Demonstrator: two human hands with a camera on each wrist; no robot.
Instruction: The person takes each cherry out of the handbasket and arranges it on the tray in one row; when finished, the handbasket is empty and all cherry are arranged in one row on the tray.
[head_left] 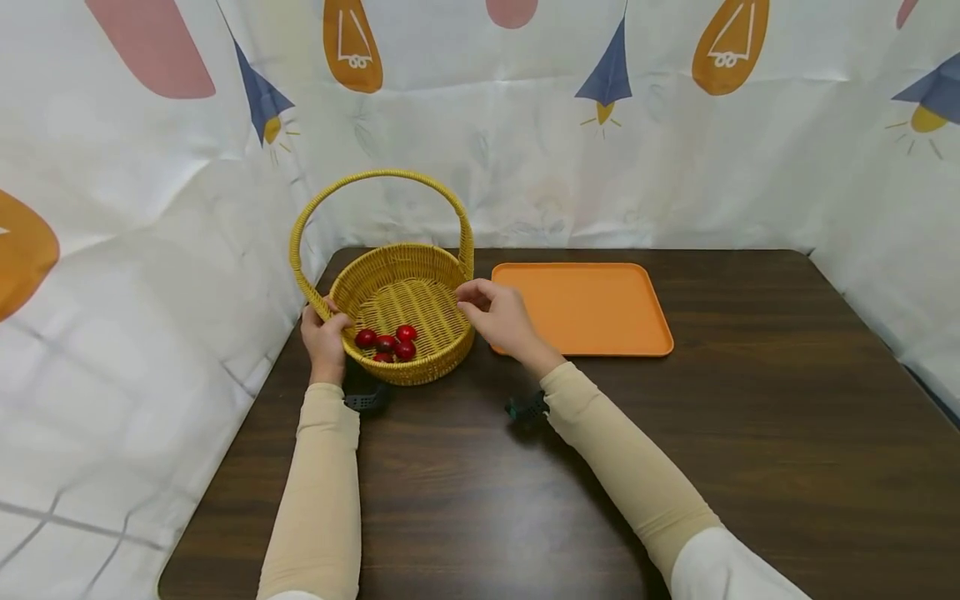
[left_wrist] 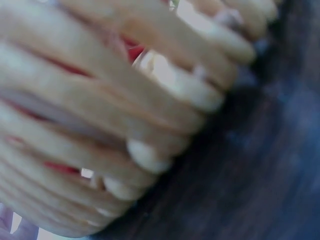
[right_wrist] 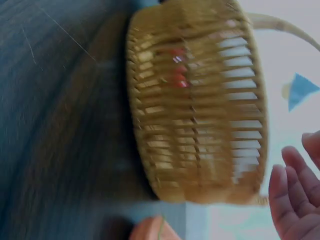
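Begins near ten o'clock on the tabletop [head_left: 450, 492], with the left grip [head_left: 326, 340] at eight o'clock on the yellow woven basket [head_left: 412, 372], closed round the rim with the thumb over the edge. Appears too blurred in the left wrist view to confirm the fingers beneath. Next, toward seven o'clock inside the basket, shows a cluster of red fruits [head_left: 406, 332], at least five, lying close together. Counts as done, by judgement: basket steadied, every fruit in sight inside it. At the basket's three o'clock, shows the right grip [head_left: 504, 318] near the rim, fingers loosely bent, thumb apart, with nothing visible between them. Seems, then, to be between touches. Farther along at three o'clock, past the right grip, reaches the orange tray [head_left: 592, 308], lying flat, no fruit showing on it. Leaves the remainder uncertain: no fruit in view outside the basket.
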